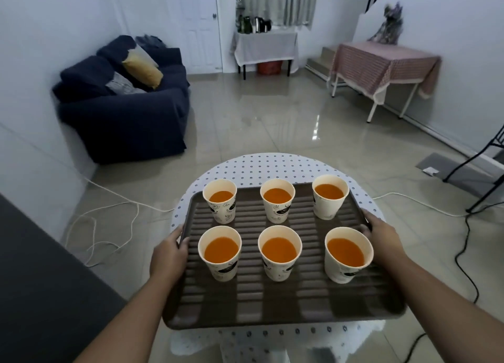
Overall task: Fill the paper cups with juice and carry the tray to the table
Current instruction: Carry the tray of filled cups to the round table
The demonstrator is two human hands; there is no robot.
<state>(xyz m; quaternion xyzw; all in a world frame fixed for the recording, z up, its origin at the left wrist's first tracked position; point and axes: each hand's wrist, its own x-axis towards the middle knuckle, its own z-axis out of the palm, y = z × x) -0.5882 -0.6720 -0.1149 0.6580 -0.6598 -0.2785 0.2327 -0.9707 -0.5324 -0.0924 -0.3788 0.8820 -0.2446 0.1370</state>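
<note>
A dark ribbed tray (283, 302) carries several paper cups (279, 252) in two rows, each holding orange juice. My left hand (169, 256) grips the tray's left edge, thumb over the rim. On the opposite edge, my right hand (381, 240) holds the rim the same way. The tray is over a small round table (272, 165) covered with a white dotted cloth; whether it touches the cloth I cannot tell.
A dark blue sofa (125, 109) with cushions stands at the left wall. A table with a pink cloth (381, 68) is at the right, a white-clothed table with kettles (266, 45) at the back. Cables (109, 226) lie on the tiled floor on both sides.
</note>
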